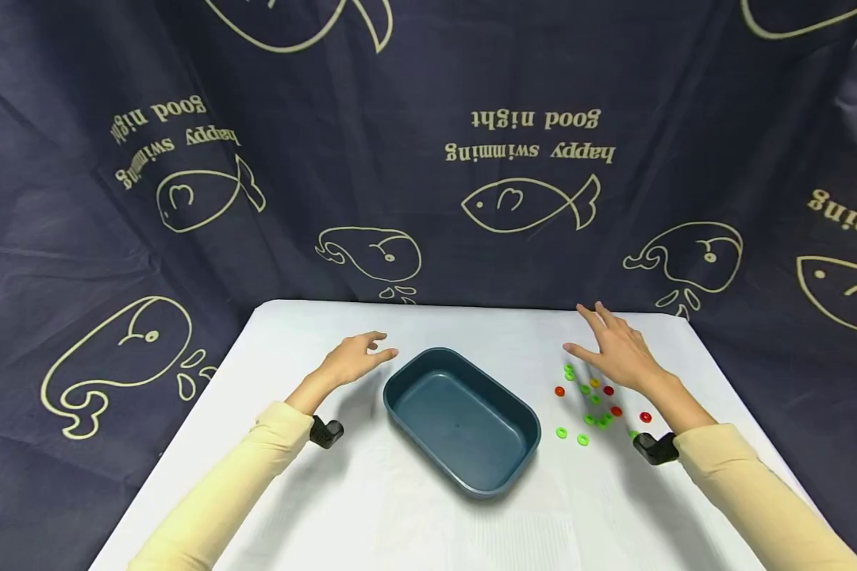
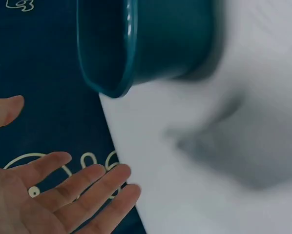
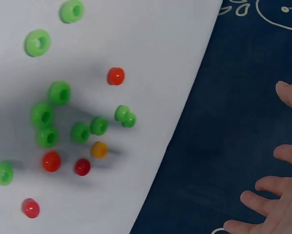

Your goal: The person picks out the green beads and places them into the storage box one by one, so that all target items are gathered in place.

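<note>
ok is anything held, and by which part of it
Nothing is held. The left hand is near the teal rectangular plastic-looking tub, the right hand near the small plastic-looking green, red and yellow rings.

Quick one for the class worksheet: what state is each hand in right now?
Left hand: open, holding nothing, apart from the blue tray.
Right hand: open, holding nothing, near the scattered coloured rings.
</note>
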`<state>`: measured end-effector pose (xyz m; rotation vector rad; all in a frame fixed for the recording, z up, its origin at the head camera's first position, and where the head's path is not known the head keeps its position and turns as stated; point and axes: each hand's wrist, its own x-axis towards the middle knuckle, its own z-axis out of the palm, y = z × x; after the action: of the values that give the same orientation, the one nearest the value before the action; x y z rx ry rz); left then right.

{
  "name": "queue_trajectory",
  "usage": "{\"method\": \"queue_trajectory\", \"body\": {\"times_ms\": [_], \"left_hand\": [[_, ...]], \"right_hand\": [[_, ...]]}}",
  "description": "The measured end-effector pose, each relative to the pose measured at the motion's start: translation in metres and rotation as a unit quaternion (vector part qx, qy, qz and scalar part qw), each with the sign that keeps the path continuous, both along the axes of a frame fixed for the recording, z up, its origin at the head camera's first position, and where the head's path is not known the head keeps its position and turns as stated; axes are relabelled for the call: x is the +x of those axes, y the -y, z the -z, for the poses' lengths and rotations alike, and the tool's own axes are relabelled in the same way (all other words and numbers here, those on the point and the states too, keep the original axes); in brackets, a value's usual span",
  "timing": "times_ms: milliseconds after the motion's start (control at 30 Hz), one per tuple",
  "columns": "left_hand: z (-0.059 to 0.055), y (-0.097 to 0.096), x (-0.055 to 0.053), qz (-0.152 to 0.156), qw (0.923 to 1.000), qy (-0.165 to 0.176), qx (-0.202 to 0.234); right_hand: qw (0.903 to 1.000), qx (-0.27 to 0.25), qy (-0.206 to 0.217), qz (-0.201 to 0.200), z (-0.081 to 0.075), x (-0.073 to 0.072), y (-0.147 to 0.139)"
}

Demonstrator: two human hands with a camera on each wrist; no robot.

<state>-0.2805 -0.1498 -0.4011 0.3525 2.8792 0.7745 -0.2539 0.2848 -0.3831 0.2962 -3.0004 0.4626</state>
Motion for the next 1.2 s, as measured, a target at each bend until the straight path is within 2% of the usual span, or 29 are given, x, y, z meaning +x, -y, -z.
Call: {"method": "queue_trajectory", "body": {"times_ms": [100, 233, 333, 467, 600, 767, 933, 1100, 1200], "left_hand": [[0.009, -0.001, 0.002, 0.004, 0.9992, 0.029, 0.029], [0.022, -0.005, 0.005, -0.005, 0.9938, 0.085, 0.072], [0.032, -0.009, 0.009, -0.017, 0.9879, 0.12, 0.097], [0.045, -0.013, 0.015, -0.022, 0.9818, 0.149, 0.116], [0.053, -0.018, 0.019, -0.03, 0.978, 0.161, 0.129], [0.053, -0.021, 0.021, -0.038, 0.9758, 0.159, 0.145], [0.054, -0.019, 0.023, -0.032, 0.976, 0.152, 0.152], [0.056, -0.018, 0.026, -0.025, 0.9722, 0.168, 0.161], [0.055, -0.017, 0.026, -0.021, 0.9692, 0.174, 0.172]], "right_hand": [[0.9999, 0.013, 0.002, -0.003, 0.003, 0.0, 0.001], [0.9992, 0.033, -0.009, -0.019, 0.011, 0.003, 0.003], [0.9977, 0.041, -0.029, -0.046, 0.023, 0.008, 0.006], [0.9948, 0.043, -0.04, -0.083, 0.043, 0.018, 0.008], [0.9927, 0.041, -0.034, -0.108, 0.061, 0.028, 0.01], [0.9905, 0.037, -0.029, -0.129, 0.075, 0.036, 0.013], [0.9894, 0.018, -0.019, -0.143, 0.09, 0.042, 0.015], [0.9901, 0.003, -0.006, -0.14, 0.098, 0.048, 0.014], [0.989, 0.0, -0.014, -0.147, 0.099, 0.05, 0.013]]}}
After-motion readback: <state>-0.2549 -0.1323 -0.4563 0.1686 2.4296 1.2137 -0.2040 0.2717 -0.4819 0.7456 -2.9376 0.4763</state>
